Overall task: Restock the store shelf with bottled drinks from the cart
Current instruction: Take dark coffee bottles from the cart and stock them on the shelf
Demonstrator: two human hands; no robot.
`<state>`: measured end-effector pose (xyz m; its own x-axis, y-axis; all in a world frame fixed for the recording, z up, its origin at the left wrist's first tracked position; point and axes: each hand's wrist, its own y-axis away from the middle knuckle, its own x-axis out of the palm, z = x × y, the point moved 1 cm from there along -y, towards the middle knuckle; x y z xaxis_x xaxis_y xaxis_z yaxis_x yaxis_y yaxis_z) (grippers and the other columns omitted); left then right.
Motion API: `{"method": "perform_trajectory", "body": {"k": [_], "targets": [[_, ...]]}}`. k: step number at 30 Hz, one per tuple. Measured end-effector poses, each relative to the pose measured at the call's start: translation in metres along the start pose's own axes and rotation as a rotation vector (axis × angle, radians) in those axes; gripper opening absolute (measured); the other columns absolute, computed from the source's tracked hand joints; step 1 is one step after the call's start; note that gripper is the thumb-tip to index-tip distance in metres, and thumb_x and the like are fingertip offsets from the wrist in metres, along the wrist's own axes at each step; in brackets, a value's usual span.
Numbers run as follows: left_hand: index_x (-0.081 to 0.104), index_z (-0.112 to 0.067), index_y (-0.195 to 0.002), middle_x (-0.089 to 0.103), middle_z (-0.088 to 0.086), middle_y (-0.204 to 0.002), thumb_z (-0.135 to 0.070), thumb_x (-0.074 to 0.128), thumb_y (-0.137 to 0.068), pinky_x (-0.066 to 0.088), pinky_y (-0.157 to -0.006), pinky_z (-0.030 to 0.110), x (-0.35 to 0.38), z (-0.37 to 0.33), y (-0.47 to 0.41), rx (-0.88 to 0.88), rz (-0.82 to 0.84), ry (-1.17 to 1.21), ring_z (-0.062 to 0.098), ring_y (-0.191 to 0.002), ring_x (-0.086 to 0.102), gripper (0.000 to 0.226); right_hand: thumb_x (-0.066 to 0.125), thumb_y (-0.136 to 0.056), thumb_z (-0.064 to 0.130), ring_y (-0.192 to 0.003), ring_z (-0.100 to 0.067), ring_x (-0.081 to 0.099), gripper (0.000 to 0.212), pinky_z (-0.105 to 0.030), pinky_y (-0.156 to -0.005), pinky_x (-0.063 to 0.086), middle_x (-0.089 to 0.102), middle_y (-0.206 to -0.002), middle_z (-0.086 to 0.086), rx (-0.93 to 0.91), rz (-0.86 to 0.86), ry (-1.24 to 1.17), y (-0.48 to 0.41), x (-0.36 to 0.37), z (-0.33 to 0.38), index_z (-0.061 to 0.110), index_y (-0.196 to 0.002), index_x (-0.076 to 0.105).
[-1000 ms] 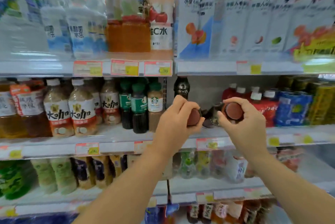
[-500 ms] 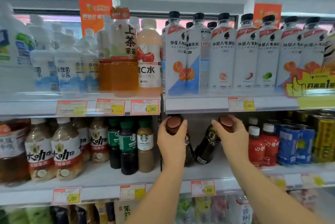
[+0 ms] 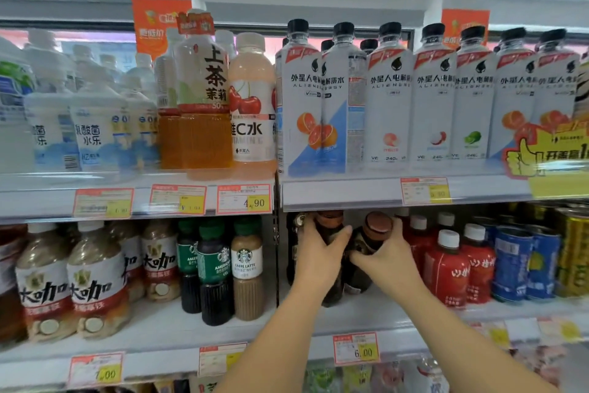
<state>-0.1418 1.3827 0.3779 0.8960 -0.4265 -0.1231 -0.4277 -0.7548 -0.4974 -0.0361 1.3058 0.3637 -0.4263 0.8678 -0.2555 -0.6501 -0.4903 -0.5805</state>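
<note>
My left hand [image 3: 318, 257] is wrapped around a dark bottle with a brown cap [image 3: 330, 223], which stands nearly upright on the middle shelf [image 3: 376, 313]. My right hand [image 3: 387, 260] grips a second dark bottle with a brown cap [image 3: 376, 228], tilted a little to the left. Both bottles sit in the gap just right of the shelf divider, under the upper shelf's rail. My fingers and wrists hide most of both bottle bodies. The cart is out of view.
Red bottles with white caps [image 3: 446, 271] stand close on the right, then blue cans [image 3: 526, 265]. Starbucks coffee bottles [image 3: 247, 268] stand left of the divider. The upper shelf edge [image 3: 344, 193] hangs low over the caps. Tall white Alienergy bottles [image 3: 389, 99] fill the shelf above.
Both hands have pushed the two dark bottles deeper into the shelf gap and brought them toward upright. The camera has tilted up, showing the top shelf and ceiling.
</note>
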Motion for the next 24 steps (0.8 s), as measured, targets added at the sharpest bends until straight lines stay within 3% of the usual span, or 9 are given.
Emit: {"method": "perform_trajectory", "body": {"k": [5,7,9,11,13,16,18,21,24], "targets": [[0.043,-0.022,-0.126,0.057,-0.009,-0.111,-0.040,0.070,-0.079,0.039,-0.086,0.022,-0.001,0.004,-0.002,-0.045,-0.039,0.050,0.008,-0.102,0.053,0.057,0.078,-0.060,0.028,-0.080,0.002,0.055,0.059,-0.011,-0.062,0.038,0.060,-0.089,0.016,0.047,0.063,0.071,-0.015,-0.007,0.004,0.027,-0.108,0.045],[0.038,-0.020,-0.132,0.053,-0.002,-0.125,-0.040,0.068,-0.081,0.040,-0.096,0.027,0.003,0.008,0.001,-0.022,0.002,0.004,0.013,-0.115,0.051,0.063,0.079,-0.066,0.027,-0.089,-0.003,0.057,0.060,-0.013,-0.068,0.039,0.059,-0.097,0.016,0.070,0.053,-0.004,-0.013,-0.006,-0.001,0.027,-0.116,0.045],[0.026,-0.020,-0.142,0.037,0.003,-0.138,-0.039,0.065,-0.083,0.034,-0.105,0.030,0.004,0.015,0.010,0.012,0.029,-0.077,0.017,-0.127,0.041,0.074,0.079,-0.070,0.023,-0.098,-0.004,0.055,0.068,-0.014,-0.075,0.042,0.057,-0.105,0.015,0.093,0.105,-0.028,-0.004,-0.004,-0.012,0.026,-0.127,0.041],[0.007,-0.025,-0.147,0.020,0.003,-0.144,-0.039,0.061,-0.086,0.031,-0.106,0.030,0.001,0.027,0.022,0.025,0.060,-0.212,0.020,-0.131,0.032,0.084,0.076,-0.074,0.015,-0.108,-0.010,0.057,0.070,-0.024,-0.087,0.048,0.060,-0.115,0.007,0.118,0.195,0.020,0.011,0.002,-0.027,0.022,-0.133,0.038],[-0.005,-0.029,-0.147,0.016,0.002,-0.145,-0.040,0.058,-0.087,0.035,-0.103,0.034,-0.003,0.042,0.034,0.020,0.093,-0.375,0.025,-0.132,0.031,0.088,0.073,-0.077,0.014,-0.111,-0.017,0.059,0.067,-0.032,-0.093,0.047,0.064,-0.116,0.000,0.148,0.206,0.090,0.022,0.006,-0.040,0.017,-0.135,0.040],[0.009,-0.024,-0.146,0.030,0.003,-0.142,-0.044,0.059,-0.086,0.043,-0.095,0.034,-0.007,0.058,0.040,-0.008,0.107,-0.528,0.022,-0.125,0.041,0.081,0.074,-0.077,0.018,-0.102,-0.015,0.060,0.062,-0.024,-0.080,0.044,0.066,-0.109,-0.001,0.123,0.147,0.181,0.025,0.008,-0.047,0.016,-0.131,0.045],[0.024,-0.020,-0.138,0.036,0.000,-0.136,-0.046,0.063,-0.082,0.046,-0.088,0.032,-0.008,0.061,0.037,-0.024,0.069,-0.551,0.020,-0.118,0.048,0.072,0.073,-0.078,0.021,-0.103,-0.016,0.059,0.062,-0.025,-0.080,0.046,0.066,-0.111,-0.002,0.101,0.129,0.230,0.024,0.011,-0.048,0.016,-0.132,0.044],[0.034,-0.018,-0.124,0.032,0.003,-0.125,-0.047,0.070,-0.076,0.046,-0.079,0.028,-0.005,0.064,0.029,-0.038,-0.027,-0.580,0.022,-0.109,0.050,0.066,0.073,-0.079,0.022,-0.109,-0.023,0.060,0.063,-0.031,-0.086,0.049,0.065,-0.116,-0.004,0.098,0.119,0.272,0.019,0.016,-0.050,0.015,-0.134,0.043],[0.035,-0.016,-0.121,0.023,0.007,-0.124,-0.052,0.069,-0.074,0.043,-0.088,0.036,0.000,0.070,0.016,-0.092,-0.039,-0.661,0.031,-0.114,0.039,0.068,0.070,-0.082,0.020,-0.113,-0.023,0.059,0.063,-0.025,-0.085,0.045,0.063,-0.121,-0.007,0.122,0.155,0.283,0.008,0.022,-0.053,0.012,-0.136,0.039]]}}
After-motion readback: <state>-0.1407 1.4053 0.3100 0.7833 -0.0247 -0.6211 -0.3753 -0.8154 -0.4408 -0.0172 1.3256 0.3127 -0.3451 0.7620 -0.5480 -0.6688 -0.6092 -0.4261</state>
